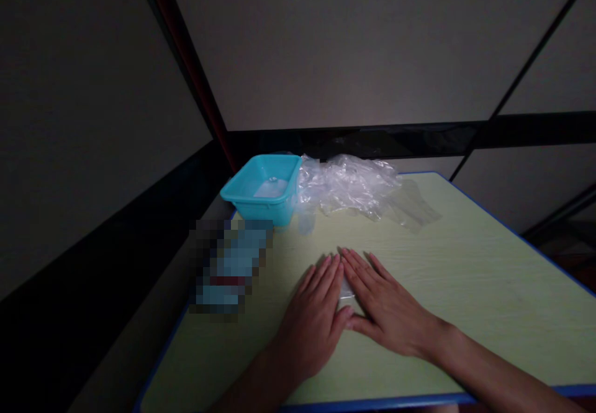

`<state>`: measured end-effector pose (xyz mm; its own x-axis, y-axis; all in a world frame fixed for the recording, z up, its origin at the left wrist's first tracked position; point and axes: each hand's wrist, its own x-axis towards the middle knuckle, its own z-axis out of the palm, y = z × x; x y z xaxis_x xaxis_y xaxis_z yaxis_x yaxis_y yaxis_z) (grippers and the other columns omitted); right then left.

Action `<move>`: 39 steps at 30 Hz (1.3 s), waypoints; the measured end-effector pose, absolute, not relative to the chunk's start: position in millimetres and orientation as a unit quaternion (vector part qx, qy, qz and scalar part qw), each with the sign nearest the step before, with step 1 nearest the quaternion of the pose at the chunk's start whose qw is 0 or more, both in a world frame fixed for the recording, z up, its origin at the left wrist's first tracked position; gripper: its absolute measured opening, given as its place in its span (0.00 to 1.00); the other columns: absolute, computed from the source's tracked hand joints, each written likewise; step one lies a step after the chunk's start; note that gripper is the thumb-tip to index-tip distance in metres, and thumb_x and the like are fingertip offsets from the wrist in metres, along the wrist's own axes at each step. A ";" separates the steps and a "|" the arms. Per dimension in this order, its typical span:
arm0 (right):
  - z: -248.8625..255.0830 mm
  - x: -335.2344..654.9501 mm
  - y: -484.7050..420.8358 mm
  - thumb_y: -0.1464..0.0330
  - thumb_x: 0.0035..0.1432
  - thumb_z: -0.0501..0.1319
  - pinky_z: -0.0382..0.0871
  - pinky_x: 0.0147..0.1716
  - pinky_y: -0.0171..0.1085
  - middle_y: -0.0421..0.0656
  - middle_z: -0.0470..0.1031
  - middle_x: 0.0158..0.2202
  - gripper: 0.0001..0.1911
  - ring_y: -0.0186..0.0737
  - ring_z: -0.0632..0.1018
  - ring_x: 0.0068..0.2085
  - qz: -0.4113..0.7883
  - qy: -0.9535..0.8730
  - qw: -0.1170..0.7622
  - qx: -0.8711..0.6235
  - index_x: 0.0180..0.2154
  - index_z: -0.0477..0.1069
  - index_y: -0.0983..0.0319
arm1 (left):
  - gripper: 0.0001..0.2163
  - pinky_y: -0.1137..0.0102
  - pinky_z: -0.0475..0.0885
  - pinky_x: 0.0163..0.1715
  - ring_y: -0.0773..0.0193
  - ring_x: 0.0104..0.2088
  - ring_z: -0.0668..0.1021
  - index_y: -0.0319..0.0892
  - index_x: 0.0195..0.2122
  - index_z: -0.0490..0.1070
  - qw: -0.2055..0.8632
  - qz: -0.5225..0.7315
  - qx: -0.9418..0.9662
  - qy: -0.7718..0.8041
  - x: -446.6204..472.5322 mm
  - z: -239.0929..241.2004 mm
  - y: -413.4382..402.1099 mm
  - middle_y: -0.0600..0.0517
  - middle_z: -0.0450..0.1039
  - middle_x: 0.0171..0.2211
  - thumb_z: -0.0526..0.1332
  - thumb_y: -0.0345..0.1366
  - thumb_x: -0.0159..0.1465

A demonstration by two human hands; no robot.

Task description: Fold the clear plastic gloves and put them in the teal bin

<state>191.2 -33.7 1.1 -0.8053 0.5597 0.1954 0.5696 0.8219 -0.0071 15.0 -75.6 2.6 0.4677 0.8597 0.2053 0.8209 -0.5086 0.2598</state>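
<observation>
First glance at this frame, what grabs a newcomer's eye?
Probably the bright turquoise basin at the table's far left, with crumpled clear plastic just right of it. Then the left hand and right hand, spread palms down near the front edge, framing a small clear piece between them.

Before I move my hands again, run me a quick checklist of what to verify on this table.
1. Left hand laid flat, fingers together: ok.
2. Right hand laid flat, thumb tip by the left thumb: ok.
3. Plastic piece fully in sight: not ok, the hands partly cover it.
4. Tub upright, apart from both hands: ok.
5. Crumpled bags apart from both hands: ok.
6. Blurred item identified: cannot tell.
</observation>
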 end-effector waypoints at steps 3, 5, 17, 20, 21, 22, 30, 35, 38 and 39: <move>-1.1 192.3 -33.6 0.51 0.59 0.48 0.47 0.58 0.53 0.59 0.43 0.62 0.40 0.50 0.45 0.63 -0.033 -0.950 0.097 -0.296 0.61 0.45 0.75 | 0.29 0.58 0.47 0.60 0.57 0.63 0.47 0.33 0.61 0.46 0.061 0.122 0.863 0.486 15.2 4.6 -76.1 0.43 0.43 0.63 0.47 0.48 0.65; -1.9 192.5 -33.7 0.53 0.59 0.48 0.48 0.58 0.52 0.59 0.44 0.62 0.38 0.50 0.46 0.63 -0.040 -0.950 0.094 -0.296 0.61 0.45 0.75 | 0.32 0.58 0.46 0.60 0.56 0.63 0.46 0.34 0.61 0.45 0.063 0.111 0.864 0.488 15.6 5.6 -76.9 0.43 0.42 0.63 0.45 0.53 0.64; -2.9 192.1 -34.8 0.50 0.60 0.44 0.52 0.56 0.54 0.59 0.49 0.61 0.39 0.51 0.50 0.62 -0.053 -0.947 0.094 -0.302 0.60 0.48 0.74 | 0.37 0.57 0.42 0.60 0.55 0.63 0.43 0.35 0.62 0.44 0.082 0.093 0.859 0.497 18.1 7.9 -80.3 0.43 0.39 0.64 0.40 0.59 0.61; -3.0 192.2 -34.6 0.50 0.60 0.44 0.53 0.56 0.54 0.58 0.49 0.61 0.39 0.52 0.50 0.62 -0.052 -0.948 0.095 -0.299 0.60 0.48 0.74 | 0.38 0.56 0.42 0.60 0.54 0.63 0.43 0.34 0.62 0.44 0.082 0.090 0.862 0.492 17.9 8.3 -79.0 0.42 0.39 0.64 0.40 0.60 0.60; -3.2 192.3 -34.6 0.50 0.60 0.44 0.53 0.56 0.54 0.58 0.49 0.61 0.39 0.51 0.50 0.62 -0.050 -0.948 0.097 -0.298 0.60 0.47 0.74 | 0.38 0.56 0.43 0.60 0.54 0.63 0.44 0.34 0.62 0.44 0.081 0.090 0.863 0.490 17.6 8.4 -78.6 0.42 0.39 0.64 0.40 0.60 0.60; -3.4 192.3 -34.7 0.50 0.60 0.44 0.53 0.56 0.54 0.58 0.49 0.61 0.38 0.51 0.51 0.62 -0.047 -0.948 0.101 -0.298 0.60 0.47 0.73 | 0.38 0.56 0.43 0.60 0.54 0.63 0.44 0.33 0.62 0.44 0.078 0.091 0.865 0.488 17.2 8.6 -78.3 0.42 0.39 0.64 0.40 0.60 0.60; -5.8 193.1 -35.6 0.51 0.59 0.47 0.52 0.56 0.54 0.58 0.50 0.61 0.38 0.51 0.52 0.62 -0.034 -0.944 0.125 -0.302 0.60 0.48 0.72 | 0.34 0.57 0.44 0.60 0.55 0.63 0.45 0.34 0.61 0.46 0.049 0.102 0.869 0.481 15.2 8.3 -79.8 0.43 0.42 0.63 0.42 0.56 0.62; -4.7 194.5 -35.7 0.51 0.59 0.47 0.51 0.57 0.52 0.57 0.48 0.62 0.38 0.49 0.50 0.62 -0.030 -0.944 0.124 -0.306 0.61 0.46 0.71 | 0.33 0.57 0.44 0.60 0.54 0.63 0.45 0.34 0.61 0.45 0.039 0.108 0.870 0.479 14.4 6.3 -80.9 0.42 0.41 0.63 0.43 0.55 0.63; -4.0 194.7 -35.9 0.51 0.59 0.47 0.51 0.57 0.51 0.56 0.48 0.62 0.39 0.49 0.49 0.62 -0.023 -0.940 0.131 -0.313 0.61 0.44 0.71 | 0.34 0.56 0.45 0.59 0.52 0.63 0.44 0.34 0.62 0.43 0.031 0.111 0.874 0.473 13.9 7.1 -81.2 0.42 0.39 0.64 0.46 0.54 0.63; -3.8 194.6 -35.9 0.51 0.59 0.48 0.51 0.58 0.51 0.56 0.48 0.62 0.39 0.49 0.49 0.62 -0.023 -0.940 0.130 -0.314 0.62 0.44 0.70 | 0.34 0.55 0.45 0.59 0.52 0.63 0.43 0.35 0.62 0.42 0.026 0.112 0.874 0.471 13.8 7.5 -81.3 0.42 0.39 0.64 0.46 0.54 0.62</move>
<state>194.6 -35.9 -3.8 -0.7693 0.5838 0.2596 0.5957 0.8023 -0.0388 13.8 -81.3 7.5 0.5308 0.8300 0.1715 0.8183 -0.5545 0.1511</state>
